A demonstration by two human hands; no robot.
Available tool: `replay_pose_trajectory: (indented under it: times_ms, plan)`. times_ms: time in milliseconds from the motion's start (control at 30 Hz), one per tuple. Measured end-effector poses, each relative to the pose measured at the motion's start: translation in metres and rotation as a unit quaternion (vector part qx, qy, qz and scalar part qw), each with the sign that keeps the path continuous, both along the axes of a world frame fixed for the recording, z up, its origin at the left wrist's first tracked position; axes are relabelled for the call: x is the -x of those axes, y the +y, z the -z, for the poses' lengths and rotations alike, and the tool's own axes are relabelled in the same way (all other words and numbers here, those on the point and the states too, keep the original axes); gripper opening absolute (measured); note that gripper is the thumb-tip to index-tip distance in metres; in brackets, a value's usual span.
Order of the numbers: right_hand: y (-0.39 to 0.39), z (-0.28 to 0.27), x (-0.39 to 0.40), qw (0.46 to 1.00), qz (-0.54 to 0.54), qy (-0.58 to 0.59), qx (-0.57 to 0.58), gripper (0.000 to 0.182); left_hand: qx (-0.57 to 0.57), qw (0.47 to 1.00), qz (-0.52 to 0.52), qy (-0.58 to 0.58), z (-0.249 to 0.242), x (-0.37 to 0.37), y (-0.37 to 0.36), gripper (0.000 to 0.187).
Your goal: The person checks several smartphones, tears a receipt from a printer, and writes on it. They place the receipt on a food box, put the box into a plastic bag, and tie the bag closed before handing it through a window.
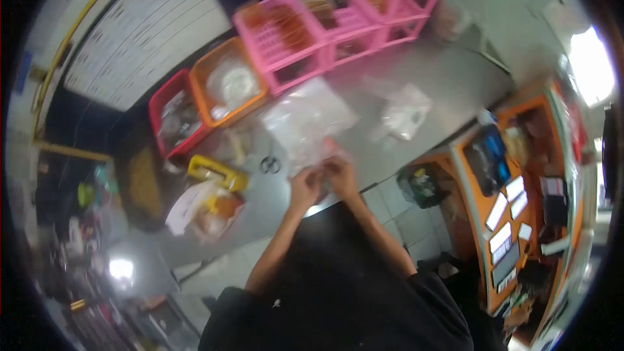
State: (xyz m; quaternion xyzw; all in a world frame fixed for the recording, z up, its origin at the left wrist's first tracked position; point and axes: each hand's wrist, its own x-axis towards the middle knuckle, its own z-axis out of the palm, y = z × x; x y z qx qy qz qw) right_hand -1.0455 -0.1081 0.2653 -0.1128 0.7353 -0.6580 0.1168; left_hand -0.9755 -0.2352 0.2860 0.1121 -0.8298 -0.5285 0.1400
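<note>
My left hand [305,188] and my right hand [340,175] are close together at the near edge of the metal table [364,185]. The fingers of both are closed on a clear plastic bag [320,156], which is blurred. Something reddish shows by the right fingertips, too smeared to name. Just beyond lies a stack of flat clear plastic bags [309,114]. Black-handled scissors [270,165] rest left of my left hand. Farther right is a pile of clear plastic packets [406,112].
Pink baskets [302,78] line the back, beside an orange bin [244,114] and a red bin [185,140]. At left are a yellow container [218,172] and an open bag with orange contents [208,211]. A wooden desk [478,221] stands right, where another person's hand [518,314] shows.
</note>
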Motion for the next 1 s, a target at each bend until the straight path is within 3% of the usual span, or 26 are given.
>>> replay_pose_trajectory:
  times_ms: [133, 200, 600, 767, 1000]
  plan:
    - [-0.005, -0.022, 0.002, 0.999, 0.010, -0.037, -0.005, 0.012, -0.029, 0.997, -0.025, -0.065, -0.004, -0.002, 0.003, 0.012]
    - [-0.007, -0.016, 0.005, 0.999, 0.008, -0.035, 0.003, 0.011, -0.082, 0.995, -0.023, -0.043, 0.002, 0.000, 0.001, 0.009]
    - [-0.002, -0.013, 0.000, 0.997, 0.025, -0.065, 0.021, 0.012, -0.016, 0.997, -0.046, -0.055, 0.002, -0.001, 0.006, 0.014]
    - [-0.004, -0.010, 0.000, 0.995, 0.035, -0.074, 0.053, 0.012, 0.073, 0.996, -0.046, -0.005, -0.002, 0.003, 0.006, 0.012]
    - [-0.001, -0.014, 0.000, 0.994, 0.026, -0.104, 0.037, 0.012, 0.066, 0.997, -0.046, -0.020, -0.001, 0.001, 0.008, 0.013]
